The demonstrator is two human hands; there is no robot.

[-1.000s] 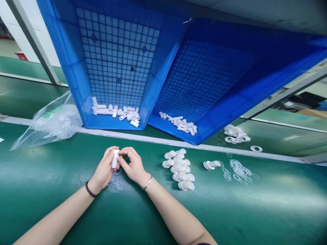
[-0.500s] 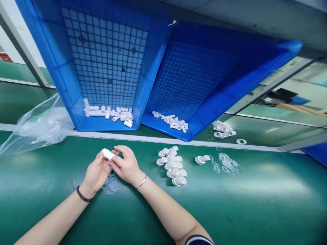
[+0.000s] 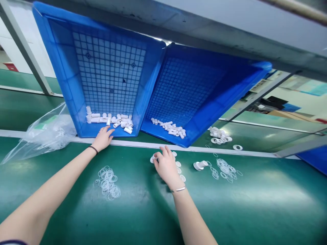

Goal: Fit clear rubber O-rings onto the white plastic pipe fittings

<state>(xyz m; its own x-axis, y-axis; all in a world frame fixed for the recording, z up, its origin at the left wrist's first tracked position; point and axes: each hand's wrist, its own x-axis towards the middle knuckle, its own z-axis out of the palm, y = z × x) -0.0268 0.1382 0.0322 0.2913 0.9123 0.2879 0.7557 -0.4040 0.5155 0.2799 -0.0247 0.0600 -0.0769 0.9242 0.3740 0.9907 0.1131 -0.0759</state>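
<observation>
My left hand (image 3: 103, 138) reaches to the front lip of the left blue bin (image 3: 107, 133). Its fingers are stretched out and apart, just short of the white plastic pipe fittings (image 3: 126, 124) lying inside, with nothing held. Over a group of standing fittings (image 3: 178, 164) on the green table is my right hand (image 3: 167, 168), hiding most of them. Its thumb and finger close around a white pipe fitting (image 3: 153, 159) at the group's left side. A loose pile of thin clear rings (image 3: 107, 182) lies on the table between my forearms.
A second blue bin (image 3: 189, 141) with small white tubes leans beside the first. A clear plastic bag (image 3: 51, 136) lies at left. One flanged fitting (image 3: 200, 165), more clear rings (image 3: 227, 169) and white collars (image 3: 219, 136) are at right. A grey shelf edge (image 3: 217, 41) overhangs the bins.
My hands have parted from the fitting they held together. The right hand carried it rightward to the standing group; the left moved forward to the bin. The ring pile is now uncovered.
</observation>
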